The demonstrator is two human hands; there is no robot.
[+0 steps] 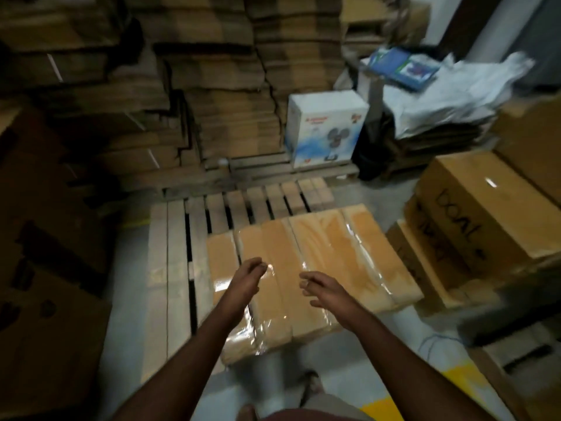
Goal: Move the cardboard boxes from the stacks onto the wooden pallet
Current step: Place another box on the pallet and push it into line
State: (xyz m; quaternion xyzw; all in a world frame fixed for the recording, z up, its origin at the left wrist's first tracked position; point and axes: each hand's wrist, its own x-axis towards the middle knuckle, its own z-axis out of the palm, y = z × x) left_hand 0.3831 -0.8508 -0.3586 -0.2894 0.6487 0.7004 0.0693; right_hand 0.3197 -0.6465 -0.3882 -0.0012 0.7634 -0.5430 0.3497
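A wooden pallet lies on the floor ahead of me. Several flat cardboard boxes wrapped in clear plastic lie side by side on its right half, reaching past its near edge. My left hand hovers just above the near part of these boxes, fingers loosely together, holding nothing. My right hand hovers beside it with fingers spread, also holding nothing. At the right stands a stack of brown cardboard boxes with black lettering.
Tall piles of flattened cardboard fill the back and left. A white fan box sits on a second pallet behind. Plastic sheets and a blue box lie at the back right. Yellow floor marking is at the lower right.
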